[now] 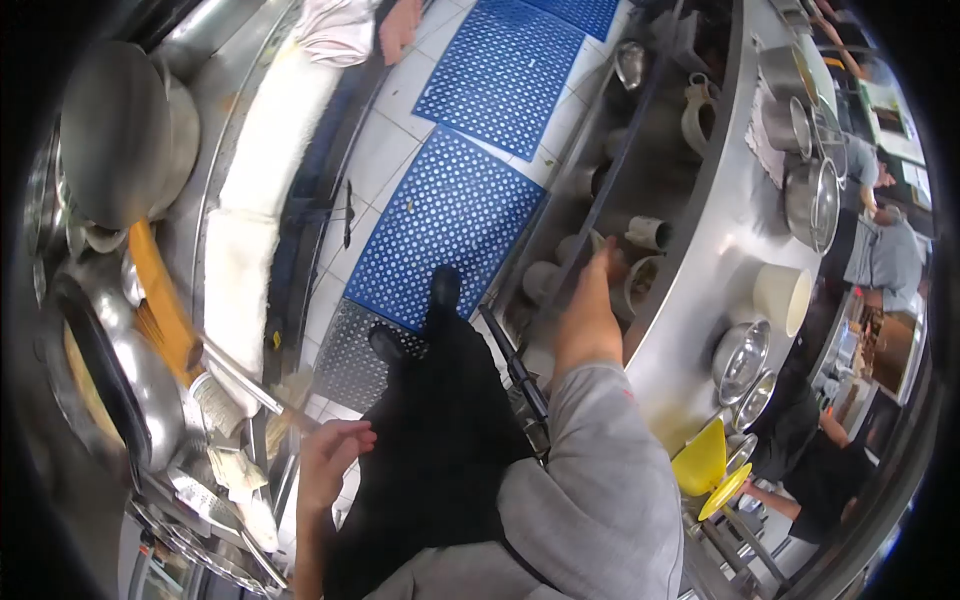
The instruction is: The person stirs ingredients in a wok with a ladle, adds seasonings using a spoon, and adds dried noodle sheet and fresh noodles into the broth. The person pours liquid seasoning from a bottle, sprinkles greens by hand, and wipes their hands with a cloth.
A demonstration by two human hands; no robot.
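Note:
My left hand is low at the left, its fingers loosely curled with no object visible in them. Beside it ends a thin metal handle, which runs up toward a blurred orange-brown piece; contact with the hand cannot be made out. Under the steel counter, my right hand reaches into a shelf. A white cup-like container lies on its side just past it, and a round container with something inside is close by. The right fingers are blurred and partly hidden.
Pans and bowls crowd the left side, including a black-rimmed pan. White cloths line the left counter edge. Blue perforated mats cover the floor. Metal bowls and a yellow scoop-like piece stand on the right counter. Other people work beyond.

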